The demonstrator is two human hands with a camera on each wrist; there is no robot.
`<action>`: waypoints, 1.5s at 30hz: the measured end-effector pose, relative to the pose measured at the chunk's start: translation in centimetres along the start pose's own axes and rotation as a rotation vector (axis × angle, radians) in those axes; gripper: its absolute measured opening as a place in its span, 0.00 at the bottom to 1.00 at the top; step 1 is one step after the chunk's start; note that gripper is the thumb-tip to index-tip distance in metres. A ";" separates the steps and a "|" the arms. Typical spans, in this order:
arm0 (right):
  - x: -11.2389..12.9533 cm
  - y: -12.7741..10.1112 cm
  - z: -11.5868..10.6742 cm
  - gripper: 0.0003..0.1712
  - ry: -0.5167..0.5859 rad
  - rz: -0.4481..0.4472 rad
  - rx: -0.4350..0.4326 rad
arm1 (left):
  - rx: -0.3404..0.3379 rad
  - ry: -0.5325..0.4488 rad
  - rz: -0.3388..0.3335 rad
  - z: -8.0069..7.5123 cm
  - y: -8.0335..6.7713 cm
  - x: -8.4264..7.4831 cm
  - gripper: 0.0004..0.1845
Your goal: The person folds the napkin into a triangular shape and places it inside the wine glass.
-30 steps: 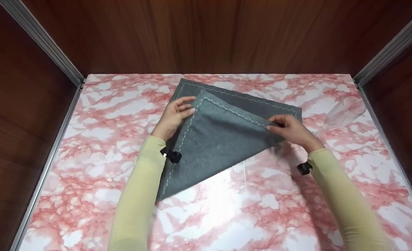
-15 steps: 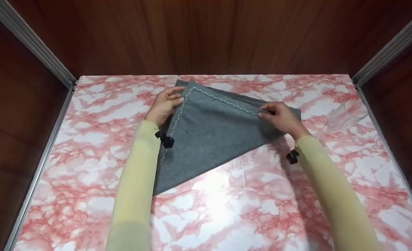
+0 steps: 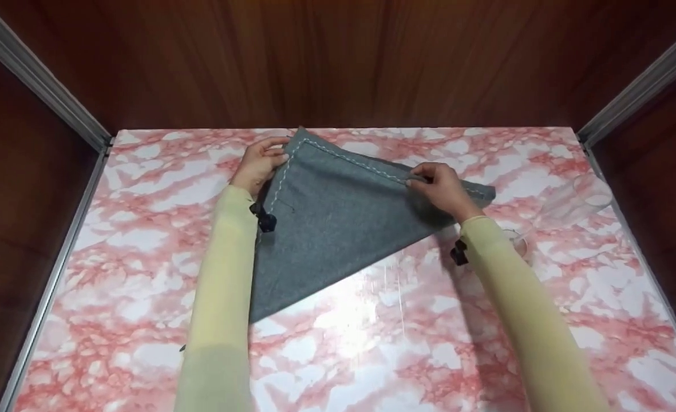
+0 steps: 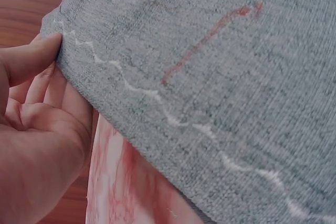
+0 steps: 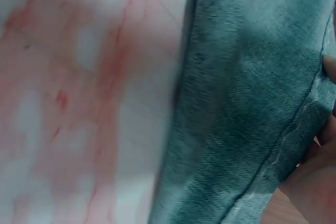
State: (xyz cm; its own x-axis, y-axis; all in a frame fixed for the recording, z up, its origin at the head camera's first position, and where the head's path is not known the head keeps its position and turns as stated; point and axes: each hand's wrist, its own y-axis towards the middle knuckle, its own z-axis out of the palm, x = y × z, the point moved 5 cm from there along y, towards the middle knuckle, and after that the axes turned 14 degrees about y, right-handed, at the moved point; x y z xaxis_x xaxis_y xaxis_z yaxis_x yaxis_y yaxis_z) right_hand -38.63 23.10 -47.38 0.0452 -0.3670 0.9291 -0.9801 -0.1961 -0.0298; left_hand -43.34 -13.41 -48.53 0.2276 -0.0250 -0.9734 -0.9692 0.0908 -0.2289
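Observation:
A grey cloth napkin [image 3: 338,212] with white zigzag stitching along its edges lies folded over diagonally. My left hand [image 3: 259,165] pinches the upper layer's left edge, close to the far corner. In the left wrist view the thumb [image 4: 37,59] lies on top of the cloth and the other fingers are beneath it, with a red streak showing on the fabric. My right hand [image 3: 438,186] pinches the stitched far edge, toward the right. The right wrist view shows only part of that hand [image 5: 315,177], beside the cloth's hem.
A clear stemmed glass [image 3: 575,200] lies on its side at the right, its foot partly behind my right forearm. The table [image 3: 137,286] has a red-and-white marbled top. Dark wood panels [image 3: 338,63] with metal corner strips enclose its back and sides.
Both hands have moved away from me and slightly left, drawing the upper layer over the lower one. The lower layer's far strip, plain to see before, is now mostly covered.

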 end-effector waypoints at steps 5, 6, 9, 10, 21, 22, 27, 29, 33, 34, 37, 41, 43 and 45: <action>-0.9 0.5 0.1 0.11 0.051 0.036 -0.018 | 0.000 -0.009 -0.033 -0.6 0.0 0.5 0.19; -1.1 0.5 0.1 0.11 0.062 0.043 -0.018 | 0.002 -0.013 -0.043 -0.7 -0.1 0.7 0.19; -1.7 0.8 0.1 0.11 0.082 0.051 -0.010 | 0.010 0.004 -0.068 -0.8 -0.2 1.2 0.20; -1.8 0.9 0.1 0.11 0.089 0.049 -0.006 | 0.009 0.009 -0.073 -0.9 -0.2 1.4 0.20; -2.7 1.9 -0.1 0.15 0.216 0.091 0.034 | 0.090 0.169 -0.154 -2.2 -0.4 3.1 0.25; -2.7 1.9 -0.2 0.15 0.231 0.110 0.041 | 0.099 0.177 -0.161 -2.3 -0.5 3.2 0.26; -1.9 1.7 -0.9 0.19 0.376 0.238 0.060 | 0.133 0.183 -0.175 -2.7 -0.4 3.3 0.28; -1.5 1.6 -1.1 0.22 0.451 0.296 0.060 | 0.150 0.188 -0.183 -2.9 -0.4 3.3 0.28; -1.3 1.8 -1.2 0.30 0.525 0.368 0.063 | 0.175 0.213 -0.221 -3.6 -0.6 3.5 0.26; -1.4 1.9 -1.3 0.30 0.518 0.373 0.061 | 0.183 0.226 -0.229 -3.8 -0.7 3.6 0.26; -2.0 2.4 -1.4 0.25 0.435 0.364 0.054 | 0.198 0.255 -0.250 -4.2 -0.9 3.8 0.25; -2.9 3.2 -1.3 0.21 0.314 0.315 0.042 | 0.198 0.308 -0.252 -4.3 -1.0 4.2 0.25; -3.1 3.5 -1.0 0.20 0.283 0.286 0.038 | 0.183 0.331 -0.249 -4.1 -0.9 4.2 0.25; -3.1 3.7 -0.7 0.20 0.269 0.261 0.030 | 0.161 0.348 -0.239 -3.8 -0.8 4.1 0.24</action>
State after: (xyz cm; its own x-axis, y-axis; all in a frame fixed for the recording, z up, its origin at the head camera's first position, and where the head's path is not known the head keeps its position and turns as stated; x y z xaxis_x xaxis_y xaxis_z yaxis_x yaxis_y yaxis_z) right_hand -42.55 24.18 -50.09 -0.2618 -0.1565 0.9523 -0.9456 -0.1558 -0.2856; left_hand -42.04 -17.36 -52.32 0.3716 -0.3950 -0.8402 -0.8599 0.1947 -0.4719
